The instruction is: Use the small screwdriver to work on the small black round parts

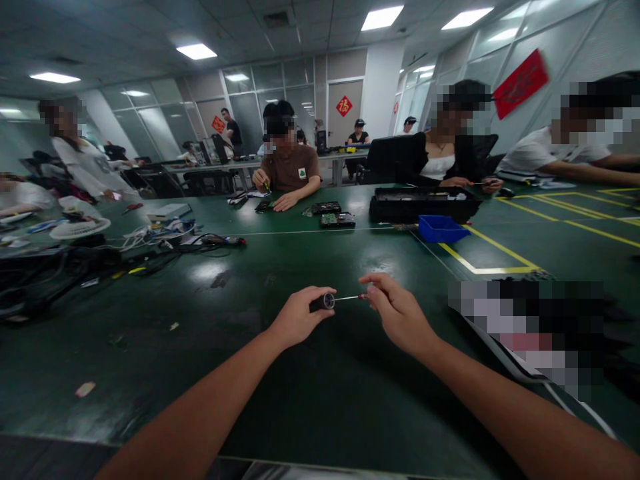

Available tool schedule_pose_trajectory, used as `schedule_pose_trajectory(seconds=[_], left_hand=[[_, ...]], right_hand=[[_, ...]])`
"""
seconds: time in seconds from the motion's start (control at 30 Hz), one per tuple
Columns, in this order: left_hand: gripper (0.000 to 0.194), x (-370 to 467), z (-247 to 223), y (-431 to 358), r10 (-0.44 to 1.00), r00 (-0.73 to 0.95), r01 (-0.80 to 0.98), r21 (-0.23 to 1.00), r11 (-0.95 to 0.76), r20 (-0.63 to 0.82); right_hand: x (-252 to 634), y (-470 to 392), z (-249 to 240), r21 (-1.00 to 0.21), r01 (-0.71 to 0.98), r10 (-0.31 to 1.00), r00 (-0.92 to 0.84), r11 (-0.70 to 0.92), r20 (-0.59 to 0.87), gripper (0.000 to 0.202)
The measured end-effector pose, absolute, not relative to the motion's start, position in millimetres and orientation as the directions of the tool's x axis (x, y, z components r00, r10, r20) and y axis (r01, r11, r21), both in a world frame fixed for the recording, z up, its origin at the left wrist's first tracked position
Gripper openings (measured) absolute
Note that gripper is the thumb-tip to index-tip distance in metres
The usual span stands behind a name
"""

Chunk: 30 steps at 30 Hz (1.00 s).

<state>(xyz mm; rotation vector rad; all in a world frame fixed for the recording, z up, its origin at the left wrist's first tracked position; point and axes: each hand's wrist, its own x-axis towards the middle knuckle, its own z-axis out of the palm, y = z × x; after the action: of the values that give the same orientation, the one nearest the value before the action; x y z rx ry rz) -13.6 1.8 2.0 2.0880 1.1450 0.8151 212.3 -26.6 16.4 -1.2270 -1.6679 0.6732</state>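
The single view comes from the wearer's head and faces forward and down across a green table (165,373). The left hand (303,313) and right hand (397,313) lie close, just below the middle of the picture, with the forearms reaching in from the bottom. The wide view takes in the table's near edge, people seated opposite and, farthest off, the room's back wall (295,77) and ceiling (150,27).

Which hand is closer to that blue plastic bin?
The right hand: it is on the near side of the blue plastic bin, slightly to its left. The left hand is farther left.
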Motion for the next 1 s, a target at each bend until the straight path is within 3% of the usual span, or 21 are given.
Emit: schedule_pose_trajectory(seconds=[0.17,0.3,0.47,0.57,0.63,0.8,1.0], left_hand=[[0.038,-14.1,0.4,2.8,0.878,0.430,0.498,0.756,-0.425,0.210],[0.039,-15.1,0.5,3.7,0.886,0.407,0.500,0.757,-0.420,0.223],[0.039,-14.4,1.4,4.2,0.865,0.435,0.494,0.738,-0.460,0.248],[0.039,-13.5,1.7,4.3,0.859,0.436,0.485,0.735,-0.474,0.267],[0.038,-13.5,2.0,4.4,0.865,0.426,0.489,0.737,-0.466,0.264],[0.039,-14.0,2.4,4.0,0.874,0.428,0.526,0.723,-0.449,0.231],[0.040,-13.3,0.0,3.6,0.869,0.429,0.520,0.719,-0.461,0.247]], right_hand=[[209.0,-30.3,18.4,-0.824,0.419,0.920,-0.087,0.381,0.381,0.029],[206.8,-25.7,15.5,-0.904,0.283,0.941,0.016,0.319,0.337,0.023],[205.3,-15.7,10.0,-0.980,-0.063,0.978,0.110,0.187,0.179,0.033],[206.6,-10.8,8.3,-0.942,-0.335,0.997,0.071,0.007,-0.018,0.036],[208.1,-8.6,8.1,-0.917,-0.396,0.996,0.057,-0.035,-0.062,0.035],[208.2,-7.8,6.6,-0.954,-0.282,0.985,0.159,0.105,0.062,0.036],[206.0,-10.7,2.3,-0.979,-0.067,0.975,0.129,0.193,0.183,0.035]])
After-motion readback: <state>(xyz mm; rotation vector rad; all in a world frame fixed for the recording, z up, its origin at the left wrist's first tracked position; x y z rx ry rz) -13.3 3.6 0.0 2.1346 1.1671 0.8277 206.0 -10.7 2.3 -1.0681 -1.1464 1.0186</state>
